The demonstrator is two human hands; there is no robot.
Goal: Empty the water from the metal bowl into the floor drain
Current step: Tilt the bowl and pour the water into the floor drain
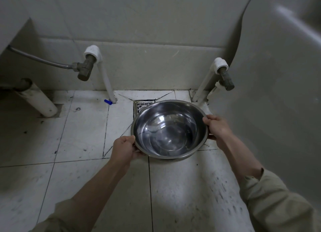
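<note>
2 arms stretched forward, both hands gripping the metal bowl (170, 131) by its rim.

The left hand (124, 148) grips the rim's near-left side, thumb lying on top and fingers (139, 152) curled underneath. The right hand (218, 129) grips the opposite, right side, fingers wrapped round the edge. Both forearms are bare below khaki sleeves (271, 197) and angle inward toward each other.

Bowl (169, 130) between both hands; drain (141, 106) behind it.
</note>
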